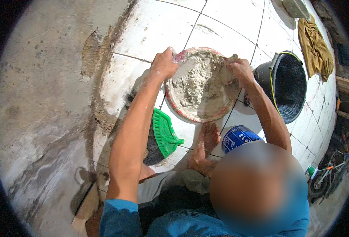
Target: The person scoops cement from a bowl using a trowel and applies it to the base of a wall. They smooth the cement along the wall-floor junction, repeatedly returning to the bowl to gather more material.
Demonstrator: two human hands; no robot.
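Note:
A round basin with a worn red rim [174, 107] rests on the tiled floor, holding a lumpy, pale grey wet mixture [194, 85]. My left hand [163, 65] is closed on the basin's upper left rim, beside a pinkish patch. Opposite it, my right hand [241, 71] grips the upper right rim, its fingertips partly smeared with grey. A bare foot [208, 138] is just below the basin. Right of my right hand stands a black bucket [289, 87] with a yellow handle. A blue container [237, 138] is lower right of the basin.
A green plastic dustpan [162, 132] with dark bristles lies left of my foot. Rough concrete [44, 79] runs along the left. An olive cloth [312, 49] lies at upper right on white tiles [158, 27]. A two-wheeler [320, 181] stands at the far right.

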